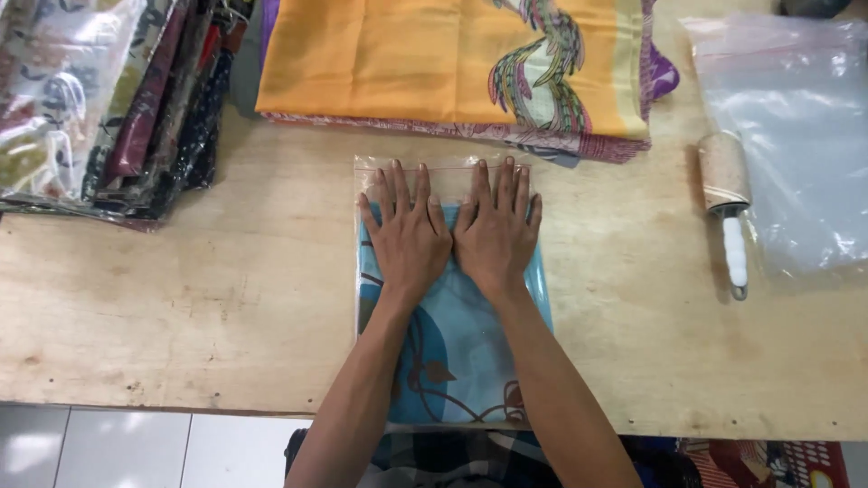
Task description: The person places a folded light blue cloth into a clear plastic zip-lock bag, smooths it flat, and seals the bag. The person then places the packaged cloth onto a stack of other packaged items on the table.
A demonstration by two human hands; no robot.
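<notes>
- Pressing our left hand (409, 237) and right hand (496, 233) flat, fingers spread and gripping nothing, on the bagged blue cloth (461, 352)
- lint roller (729, 204) sits well apart, off to the right

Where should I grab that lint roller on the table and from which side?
Take the lint roller by its white handle, coming from the near table edge. It lies flat with the handle pointing toward you, slim and bare, while the wide roll end is the sticky part.

The two flat hands hide the upper middle of the bagged blue cloth (470, 343). The orange cloth (407, 54) and the empty clear bags (796, 136) run past the top edge; the packaged fabric stack (81, 99) is cut off at the left.
</notes>
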